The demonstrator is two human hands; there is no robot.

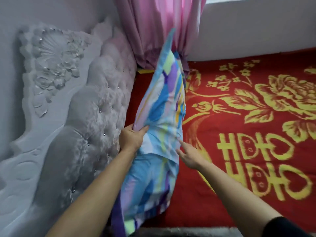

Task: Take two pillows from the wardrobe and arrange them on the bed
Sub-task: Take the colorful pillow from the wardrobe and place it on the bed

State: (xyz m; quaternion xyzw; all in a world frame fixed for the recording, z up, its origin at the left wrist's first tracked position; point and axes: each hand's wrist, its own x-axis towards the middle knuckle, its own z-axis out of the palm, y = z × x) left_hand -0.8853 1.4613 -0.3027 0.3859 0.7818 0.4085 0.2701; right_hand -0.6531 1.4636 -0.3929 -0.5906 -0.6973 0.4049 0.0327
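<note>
A pillow [164, 100] in a blue, purple and yellow patterned cover stands on edge by the headboard, at the head of the bed [239, 168], which is spread with a red blanket bearing gold flowers. A second pillow [147, 189] in the same fabric lies below it, nearer to me. My left hand [131, 137] grips the upright pillow's lower left edge. My right hand [186, 156] rests its spread fingers against the pillow's lower right side, and I cannot tell whether it pinches the cloth.
A tufted grey-pink headboard [95, 117] with carved flowers rises on the left, close behind the pillows. A pink curtain [153, 31] hangs at the far corner. A white wall [256, 28] runs along the bed's far side.
</note>
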